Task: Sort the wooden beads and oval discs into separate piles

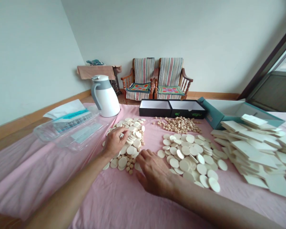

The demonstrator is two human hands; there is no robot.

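Note:
My left hand (pixel 114 140) rests on the left heap of pale round wooden discs (pixel 130 143), fingers curled and pinching at a disc near the heap's middle. My right hand (pixel 153 171) lies palm down on the pink cloth (pixel 119 200), its fingers bent over the near edge of that same heap, close to a few small round pieces. Whether it grips anything is hidden under the fingers. A second heap of larger discs (pixel 193 159) lies to the right of it.
A pile of small tan beads (pixel 178 124) sits behind the discs, and stacked white square tiles (pixel 257 149) fill the right. Two open black boxes (pixel 173 108), a teal box (pixel 214 116), a white jug (pixel 105 95) and a clear plastic tray (pixel 69 128) stand around. Two armchairs (pixel 156 79) are against the wall.

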